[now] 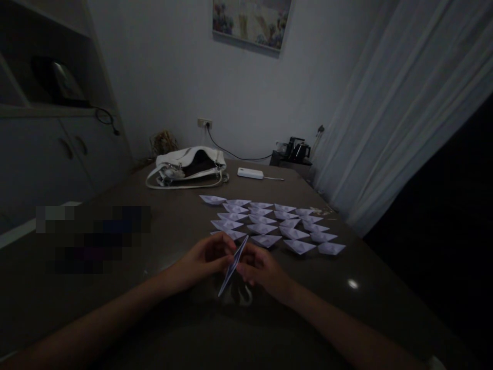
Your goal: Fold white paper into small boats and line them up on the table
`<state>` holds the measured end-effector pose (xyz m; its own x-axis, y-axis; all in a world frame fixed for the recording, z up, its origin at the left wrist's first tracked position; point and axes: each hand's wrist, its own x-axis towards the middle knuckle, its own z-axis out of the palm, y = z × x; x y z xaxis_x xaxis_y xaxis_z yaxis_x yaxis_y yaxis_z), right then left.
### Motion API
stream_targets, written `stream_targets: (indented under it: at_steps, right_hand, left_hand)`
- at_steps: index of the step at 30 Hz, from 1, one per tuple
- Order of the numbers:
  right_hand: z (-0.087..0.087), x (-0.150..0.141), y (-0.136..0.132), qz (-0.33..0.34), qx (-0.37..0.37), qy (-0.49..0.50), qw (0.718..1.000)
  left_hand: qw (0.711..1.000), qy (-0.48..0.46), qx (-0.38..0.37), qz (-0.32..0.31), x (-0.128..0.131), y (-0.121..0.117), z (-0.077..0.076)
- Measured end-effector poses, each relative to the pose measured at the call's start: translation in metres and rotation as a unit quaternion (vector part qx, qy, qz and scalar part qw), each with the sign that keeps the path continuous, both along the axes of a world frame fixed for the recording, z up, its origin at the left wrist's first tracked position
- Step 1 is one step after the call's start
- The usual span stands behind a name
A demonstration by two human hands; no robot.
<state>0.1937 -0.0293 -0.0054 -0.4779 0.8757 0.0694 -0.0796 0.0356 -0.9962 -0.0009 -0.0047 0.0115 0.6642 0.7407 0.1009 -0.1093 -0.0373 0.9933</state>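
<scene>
Between my two hands, a folded white paper [233, 267] is held up on edge, tilted and seen nearly side-on. My left hand [210, 257] pinches it from the left, thumb and fingers closed at its middle. From the right, my right hand [264, 270] grips the same paper with bent fingers; its far fingertips are partly hidden. Just beyond the hands, several white paper boats [262, 228] stand in rows on the dark table [308, 303]. The nearest paper boat [265, 240] lies right behind my right hand.
A white handbag [188, 162] lies open at the table's far side, with a white power bank [250, 173] and short cable to its right. A black kettle [300, 150] stands on a small stand beyond. A sheer curtain [358, 128] hangs at right; a pixelated patch covers the left.
</scene>
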Motion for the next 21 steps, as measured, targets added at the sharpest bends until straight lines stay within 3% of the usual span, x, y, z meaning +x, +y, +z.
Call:
stream_targets:
  at_steps: [21]
  right_hand:
    - [0.0003,-0.0019,-0.0004,-0.017,-0.008,-0.010,1.000]
  left_hand:
    - [1.000,0.012,0.009,0.001,0.0011,-0.0011,0.0004]
